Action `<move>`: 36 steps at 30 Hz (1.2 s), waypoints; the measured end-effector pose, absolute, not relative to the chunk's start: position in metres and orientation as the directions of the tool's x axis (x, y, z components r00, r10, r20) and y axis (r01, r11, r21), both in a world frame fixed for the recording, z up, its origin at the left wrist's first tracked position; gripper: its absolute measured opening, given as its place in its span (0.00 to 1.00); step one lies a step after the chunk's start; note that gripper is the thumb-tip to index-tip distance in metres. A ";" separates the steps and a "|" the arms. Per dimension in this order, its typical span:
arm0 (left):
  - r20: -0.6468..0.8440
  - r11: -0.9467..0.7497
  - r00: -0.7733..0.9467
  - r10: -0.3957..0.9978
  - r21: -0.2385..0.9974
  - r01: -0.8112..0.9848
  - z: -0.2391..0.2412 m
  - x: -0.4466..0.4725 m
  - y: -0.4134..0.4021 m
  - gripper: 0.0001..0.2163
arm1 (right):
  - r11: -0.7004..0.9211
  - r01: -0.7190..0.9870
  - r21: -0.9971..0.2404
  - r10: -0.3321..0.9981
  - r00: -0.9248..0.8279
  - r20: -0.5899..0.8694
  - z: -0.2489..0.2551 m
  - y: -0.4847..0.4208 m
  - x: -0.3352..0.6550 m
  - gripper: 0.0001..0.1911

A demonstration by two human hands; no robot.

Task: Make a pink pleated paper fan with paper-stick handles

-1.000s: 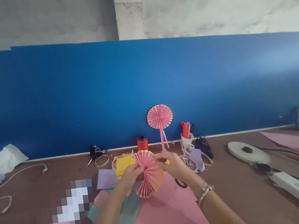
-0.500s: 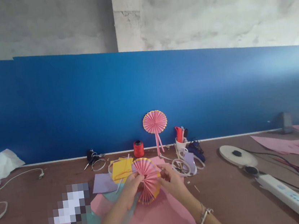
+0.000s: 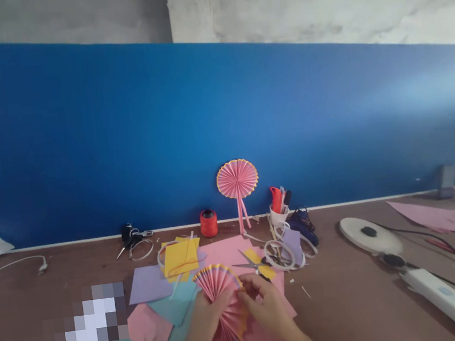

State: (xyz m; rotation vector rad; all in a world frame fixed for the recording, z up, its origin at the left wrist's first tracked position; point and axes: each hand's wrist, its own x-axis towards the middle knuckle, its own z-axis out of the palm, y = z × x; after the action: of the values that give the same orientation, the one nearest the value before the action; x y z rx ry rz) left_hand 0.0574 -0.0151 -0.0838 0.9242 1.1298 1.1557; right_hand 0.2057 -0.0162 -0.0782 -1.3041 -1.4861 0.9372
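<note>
A pleated pink paper fan (image 3: 216,282) with a yellow rim is spread out between both my hands, low in the middle of the view. My left hand (image 3: 204,320) grips its left side with the fingers closed on the folds. My right hand (image 3: 264,304) pinches its right edge. Under my hands lies a pink paper sheet (image 3: 224,248) on the brown table (image 3: 351,299). Scissors (image 3: 253,264) lie just beyond my right hand. A finished pink fan on a stick (image 3: 237,183) stands against the blue wall panel.
Yellow (image 3: 179,254), lilac (image 3: 148,284) and teal (image 3: 173,304) paper sheets lie left of my hands. Behind are a red thread spool (image 3: 208,222), a white cup of pens (image 3: 278,208), tape rings (image 3: 277,254) and black scissors (image 3: 130,240). A white power strip (image 3: 450,295) and cables lie at right.
My hands and the fan have come down and nearer to me. The view has tilted, so the table's far things sit higher. The scissors now show beyond my right hand.
</note>
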 end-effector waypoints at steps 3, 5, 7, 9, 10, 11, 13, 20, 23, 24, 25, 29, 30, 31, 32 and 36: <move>-0.208 0.197 -0.043 0.977 0.963 -0.186 -0.087 0.059 -0.017 0.16 | 0.068 0.261 -0.963 0.997 0.010 0.073 -0.082 -0.019 0.201 0.09; -0.221 0.210 -0.042 0.974 0.962 -0.176 -0.086 0.058 -0.017 0.16 | 0.053 0.256 -0.965 0.997 0.036 0.064 -0.083 -0.019 0.199 0.08; -0.228 0.220 -0.032 0.973 0.960 -0.171 -0.085 0.057 -0.015 0.16 | 0.045 0.261 -0.964 0.996 0.067 0.064 -0.084 -0.017 0.199 0.08; -0.221 0.210 -0.045 0.974 0.961 -0.182 -0.084 0.055 -0.010 0.15 | 0.044 0.273 -0.961 0.994 0.084 0.070 -0.083 -0.013 0.201 0.09; -0.217 0.204 -0.049 0.975 0.959 -0.196 -0.082 0.055 -0.008 0.15 | 0.056 0.286 -0.957 0.993 0.086 0.084 -0.082 -0.010 0.201 0.09; -0.213 0.199 -0.041 0.976 0.955 -0.219 -0.080 0.055 -0.005 0.16 | 0.078 0.302 -0.950 0.991 0.083 0.108 -0.080 -0.006 0.202 0.08; -0.200 0.191 -0.006 0.980 0.943 -0.272 -0.075 0.055 0.001 0.17 | 0.128 0.338 -0.933 0.985 0.067 0.160 -0.073 0.003 0.203 0.08; -0.135 0.112 -0.059 0.989 0.949 -0.294 -0.054 0.049 0.032 0.27 | 0.241 0.396 -0.886 0.965 0.000 0.263 -0.046 0.036 0.205 0.07; 0.004 -0.035 -0.448 0.894 0.998 -0.060 -0.041 0.036 0.046 0.36 | 0.288 0.459 -0.840 0.950 -0.030 0.310 -0.039 0.043 0.209 0.08; 0.154 -0.123 -0.498 0.853 0.988 0.095 -0.035 0.032 0.049 0.36 | 0.318 0.491 -0.811 0.942 -0.063 0.331 -0.036 0.044 0.210 0.08; 0.332 -0.229 -0.449 0.829 0.936 0.268 -0.028 0.028 0.051 0.34 | 0.351 0.519 -0.780 0.931 -0.101 0.351 -0.032 0.043 0.211 0.07; 0.539 -0.595 0.275 0.796 0.612 0.522 0.002 0.029 0.048 0.13 | 0.477 0.554 -0.682 0.875 -0.227 0.428 -0.018 0.038 0.213 0.08; 0.496 -0.613 0.364 0.788 0.575 0.542 0.008 0.031 0.046 0.13 | 0.497 0.553 -0.668 0.864 -0.242 0.442 -0.015 0.036 0.213 0.08; 0.445 -0.607 0.414 0.794 0.568 0.555 0.013 0.033 0.044 0.12 | 0.509 0.555 -0.658 0.856 -0.247 0.454 -0.013 0.035 0.214 0.08; 0.394 -0.585 0.434 0.810 0.577 0.570 0.017 0.034 0.041 0.10 | 0.513 0.559 -0.651 0.853 -0.245 0.461 -0.012 0.034 0.215 0.08; 0.233 -0.460 0.424 0.875 0.675 0.577 0.022 0.035 0.037 0.09 | 0.528 0.560 -0.639 0.843 -0.257 0.472 -0.009 0.031 0.219 0.06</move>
State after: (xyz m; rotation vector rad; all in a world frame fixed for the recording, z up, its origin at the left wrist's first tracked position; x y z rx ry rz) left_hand 0.0346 0.0368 0.0220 2.1801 1.2247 0.7859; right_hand 0.2190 0.0307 -0.0095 -1.1439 -1.9503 0.4390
